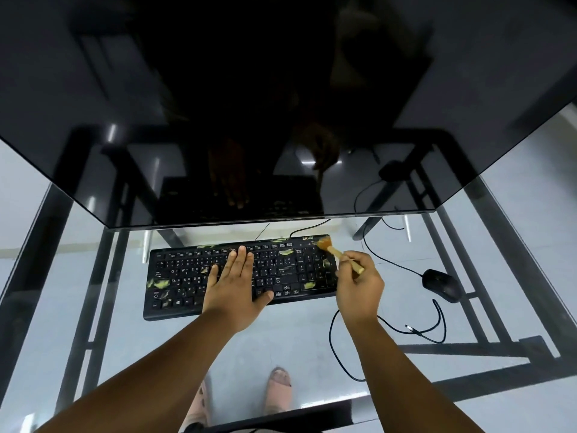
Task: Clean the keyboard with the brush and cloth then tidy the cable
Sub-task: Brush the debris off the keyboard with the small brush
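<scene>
A black keyboard (187,276) lies on the glass desk (296,354) below the monitor. Yellow-green bits of debris are scattered over its keys. My left hand (232,285) lies flat on the middle of the keyboard with straight fingers. My right hand (359,285) grips the wooden handle of a small brush (331,249). The bristles touch the keyboard's far right corner. The keyboard's black cable (340,354) loops loosely over the desk at the right, with its plug end (409,328) lying free. No cloth is in view.
A large dark monitor (281,104) fills the upper view and overhangs the desk. A black mouse (441,284) sits right of the keyboard, its cable running back. Through the glass I see the desk frame, the floor and two feet in sandals.
</scene>
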The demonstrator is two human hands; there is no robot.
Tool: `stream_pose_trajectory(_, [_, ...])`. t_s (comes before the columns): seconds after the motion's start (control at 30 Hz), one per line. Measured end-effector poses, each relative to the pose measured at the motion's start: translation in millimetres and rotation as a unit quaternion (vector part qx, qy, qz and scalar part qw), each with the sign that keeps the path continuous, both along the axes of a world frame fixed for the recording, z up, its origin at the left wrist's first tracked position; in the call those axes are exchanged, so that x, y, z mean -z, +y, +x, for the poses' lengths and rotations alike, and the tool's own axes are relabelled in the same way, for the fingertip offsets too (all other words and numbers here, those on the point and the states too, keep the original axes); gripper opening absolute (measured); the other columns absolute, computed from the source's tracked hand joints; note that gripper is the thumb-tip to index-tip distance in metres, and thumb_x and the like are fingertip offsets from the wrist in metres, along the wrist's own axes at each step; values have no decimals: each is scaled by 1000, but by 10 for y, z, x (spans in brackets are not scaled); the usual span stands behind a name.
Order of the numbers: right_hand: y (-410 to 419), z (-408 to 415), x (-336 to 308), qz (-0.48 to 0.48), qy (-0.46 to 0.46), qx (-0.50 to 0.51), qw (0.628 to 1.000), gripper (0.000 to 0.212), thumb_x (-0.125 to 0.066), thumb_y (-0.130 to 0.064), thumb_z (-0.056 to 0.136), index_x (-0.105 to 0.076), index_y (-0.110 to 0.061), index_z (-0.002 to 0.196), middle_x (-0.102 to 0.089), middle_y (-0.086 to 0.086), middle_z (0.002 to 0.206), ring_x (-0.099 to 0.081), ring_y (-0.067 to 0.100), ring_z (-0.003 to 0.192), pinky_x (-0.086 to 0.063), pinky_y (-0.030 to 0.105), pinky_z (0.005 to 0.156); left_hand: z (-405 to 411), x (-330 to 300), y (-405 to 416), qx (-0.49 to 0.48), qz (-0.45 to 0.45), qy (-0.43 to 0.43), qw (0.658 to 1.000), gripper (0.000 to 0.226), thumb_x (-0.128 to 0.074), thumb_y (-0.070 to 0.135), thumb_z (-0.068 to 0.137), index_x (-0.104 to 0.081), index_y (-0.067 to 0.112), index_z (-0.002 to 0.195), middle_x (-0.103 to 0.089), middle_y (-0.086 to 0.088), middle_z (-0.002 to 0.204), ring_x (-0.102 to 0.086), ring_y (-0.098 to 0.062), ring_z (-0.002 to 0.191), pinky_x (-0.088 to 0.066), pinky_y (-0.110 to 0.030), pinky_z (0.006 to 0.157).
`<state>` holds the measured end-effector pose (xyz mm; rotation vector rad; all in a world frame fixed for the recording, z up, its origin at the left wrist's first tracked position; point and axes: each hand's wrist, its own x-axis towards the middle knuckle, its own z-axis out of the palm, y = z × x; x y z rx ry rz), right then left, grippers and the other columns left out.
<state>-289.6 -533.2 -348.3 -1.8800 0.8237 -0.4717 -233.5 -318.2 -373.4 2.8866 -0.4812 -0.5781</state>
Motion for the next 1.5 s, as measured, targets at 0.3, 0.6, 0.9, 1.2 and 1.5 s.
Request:
stream_pose_trajectory(0.3, [-39,-33,-19,20,10,-32,999,16,-58,-10,92,-64,-24,84,-66,12,67,-61,35,61,-49,35,54,-22,-12,4,-3,-3,0,1000,92,-30,71,89,6,18,155,19,3,161,15,-14,148,3,-45,121])
stream_pose_trajectory(0.6, [-50,-89,10,1,15,12,1000,12,-57,-12,92,-62,-22,87,-64,1,65,-59,22,58,-52,39,59,-26,-27,56,-11,-11,-2,1000,92,-30,71,89,5,18,155,14,3,162,11,-14,149,3,-46,121])
stream_pose_trajectory(0.9, [634,129,-127,57,-62,6,996,21,-68,-12,87,-60,-31,86,-71,-1,77,-69,22,70,-56,32,62,89,-76,588,-34,-42,-24,998,94,-33,72,88,3,18,155,9,3,163,9,-14,150,1,-45,121])
stream_pose_trajectory(1.2, [1667,400,-84,112,-50,-140,983,21,-63,-12,90,-55,-28,80,-69,1,65,-70,27,63,-56,44,60,159,-24,1299,-94,-39,-15,995,127,-37,91,60,4,17,155,5,2,164,6,-13,150,2,-46,120])
stream_pose_trajectory(1.5, [2562,362,64,-35,-24,-190,981,8,-61,-15,93,-68,-17,96,-66,-13,69,-55,0,49,-38,12,48,-14,120,2287,-58,12,66,996,130,-59,81,66,14,18,153,25,3,159,17,-13,148,-2,-41,121])
